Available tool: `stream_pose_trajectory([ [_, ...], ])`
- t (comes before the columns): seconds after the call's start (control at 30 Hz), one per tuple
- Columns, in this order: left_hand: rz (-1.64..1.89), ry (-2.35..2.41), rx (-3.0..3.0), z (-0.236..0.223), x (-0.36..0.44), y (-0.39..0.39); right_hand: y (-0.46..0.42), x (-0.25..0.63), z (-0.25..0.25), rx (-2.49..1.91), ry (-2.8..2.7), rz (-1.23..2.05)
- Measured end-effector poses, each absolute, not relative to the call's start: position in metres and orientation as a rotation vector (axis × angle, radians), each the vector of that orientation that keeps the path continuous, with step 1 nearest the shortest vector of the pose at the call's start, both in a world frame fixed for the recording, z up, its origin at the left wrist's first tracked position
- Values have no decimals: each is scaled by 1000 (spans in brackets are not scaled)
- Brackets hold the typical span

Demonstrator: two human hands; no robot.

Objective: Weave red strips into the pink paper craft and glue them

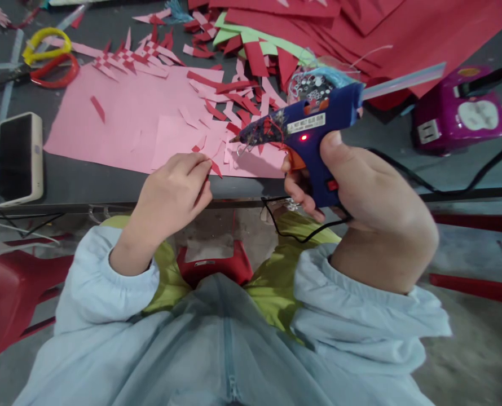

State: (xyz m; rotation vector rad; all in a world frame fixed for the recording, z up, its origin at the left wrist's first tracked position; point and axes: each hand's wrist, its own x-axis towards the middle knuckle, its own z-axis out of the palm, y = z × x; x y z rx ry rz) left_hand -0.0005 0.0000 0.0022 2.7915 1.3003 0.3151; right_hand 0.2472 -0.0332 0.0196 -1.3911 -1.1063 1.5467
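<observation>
My right hand point(361, 180) is wrapped round the handle of a blue hot glue gun point(318, 135), its red light lit and a clear glue stick point(403, 82) out of the back. The gun's nozzle points left over the pink paper sheet point(119, 124), close to several cut strips. Near the sheet's front edge my left hand point(172, 189) is closed, thumb and fingertips pinched at a small red paper strip point(216, 168). Its fingers hide part of what they grip. Loose pink and red strips point(242, 104) lie just beyond both hands.
Scissors point(50, 56) and a phone point(18, 158) lie at the left. Woven paper pieces point(126, 59) rest on the sheet's far edge. Red paper sheets point(361, 39) are piled at the back. A purple power socket block point(460, 110) and black cable point(428, 183) are at the right.
</observation>
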Motion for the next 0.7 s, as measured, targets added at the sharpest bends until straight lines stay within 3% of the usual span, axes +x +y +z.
stream_pose_trajectory([
  [0.53, 219, 1213, 2870, 7, 1, -1, -32, 248, 18, -1382, -1135, 1557],
  [0.7, 487, 1480, 2606, 7, 1, -1, -33, 246, 20, -1401, -1112, 1548],
])
